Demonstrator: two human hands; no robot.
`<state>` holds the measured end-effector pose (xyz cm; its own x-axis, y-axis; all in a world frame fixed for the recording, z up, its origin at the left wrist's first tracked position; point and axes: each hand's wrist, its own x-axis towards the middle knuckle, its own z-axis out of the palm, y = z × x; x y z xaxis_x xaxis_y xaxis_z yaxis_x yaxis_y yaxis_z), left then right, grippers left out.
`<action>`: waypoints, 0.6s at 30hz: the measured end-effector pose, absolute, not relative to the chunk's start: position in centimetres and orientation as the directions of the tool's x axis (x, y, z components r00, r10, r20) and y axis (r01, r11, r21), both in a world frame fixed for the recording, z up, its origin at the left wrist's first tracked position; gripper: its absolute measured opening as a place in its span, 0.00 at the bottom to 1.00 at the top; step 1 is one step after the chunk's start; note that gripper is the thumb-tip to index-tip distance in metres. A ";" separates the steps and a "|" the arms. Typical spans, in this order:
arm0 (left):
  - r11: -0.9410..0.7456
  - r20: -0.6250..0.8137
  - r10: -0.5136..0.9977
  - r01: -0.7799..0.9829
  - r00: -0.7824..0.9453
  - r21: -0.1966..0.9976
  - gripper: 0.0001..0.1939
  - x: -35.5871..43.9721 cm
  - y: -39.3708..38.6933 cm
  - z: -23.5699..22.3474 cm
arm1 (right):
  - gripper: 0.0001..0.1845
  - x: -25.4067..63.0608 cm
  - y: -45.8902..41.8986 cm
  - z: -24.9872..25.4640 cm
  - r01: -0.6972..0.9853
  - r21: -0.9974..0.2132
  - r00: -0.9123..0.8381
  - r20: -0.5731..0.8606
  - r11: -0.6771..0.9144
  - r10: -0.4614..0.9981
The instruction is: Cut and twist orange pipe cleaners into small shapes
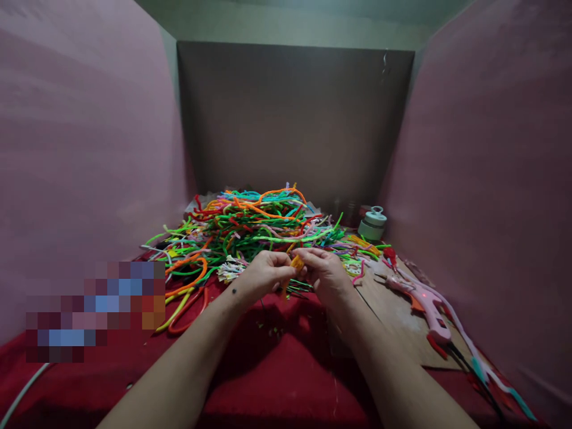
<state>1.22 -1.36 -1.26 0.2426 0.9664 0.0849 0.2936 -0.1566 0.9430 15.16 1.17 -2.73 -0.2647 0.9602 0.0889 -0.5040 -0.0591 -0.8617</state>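
A yellow-orange chenille piece (297, 262) sits above the red-covered desk (286, 372), fingers of the left hand (268, 271) and right hand (329, 275) pinched on it. It looks light, soft and bendable, probably best held near its ends.

No readable text, labels, brands or numbers anywhere. Glue gun (426, 307): no lettering I can make out. Jar (372, 226) beyond the gun: too small to tell. Pixelated patch (96, 310) well left of gun: unreadable.
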 end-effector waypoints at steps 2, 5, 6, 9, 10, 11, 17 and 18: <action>-0.148 0.075 0.969 0.314 0.233 0.938 0.07 1.4 -1.3 -1.2 | 0.10 15.0 1.0 -2.8 -0.452 -0.892 -0.223 0.118 0.004 0.968; -0.164 0.093 0.972 0.336 0.217 0.928 0.06 1.6 -1.3 -1.3 | 0.09 14.6 0.9 -3.3 -0.396 -0.911 -0.128 0.174 0.110 0.976; -0.178 0.110 0.972 0.350 0.208 0.920 0.06 1.7 -1.3 -1.4 | 0.09 14.4 0.8 -3.5 -0.386 -0.913 -0.099 0.182 0.131 0.978; -0.222 0.164 0.971 0.397 0.174 0.891 0.06 1.8 -1.1 -1.8 | 0.09 14.0 1.2 -3.9 -0.386 -0.914 -0.069 0.164 0.125 0.984; -0.223 0.173 0.972 0.407 0.158 0.886 0.07 1.8 -1.0 -1.9 | 0.10 13.9 1.4 -3.9 -0.398 -0.912 -0.082 0.145 0.101 0.986; -0.218 0.174 0.974 0.408 0.143 0.887 0.08 1.7 -0.9 -2.0 | 0.10 13.8 1.7 -3.8 -0.415 -0.907 -0.104 0.117 0.064 0.988; -0.138 0.123 0.989 0.243 0.077 0.960 0.10 1.7 -1.1 -2.5 | 0.12 15.0 3.5 -2.2 -0.424 -0.885 -0.450 0.022 -0.192 0.893; -0.139 0.128 0.990 0.197 0.066 0.970 0.10 1.7 -1.2 -2.6 | 0.11 15.4 3.7 -2.1 -0.411 -0.893 -0.487 0.044 -0.184 0.872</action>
<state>1.70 -1.20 -2.56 0.0661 0.9895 0.1283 0.1971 -0.1390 0.9705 15.39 3.68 -2.11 -0.4867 0.8725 0.0438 -0.4109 -0.1844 -0.8928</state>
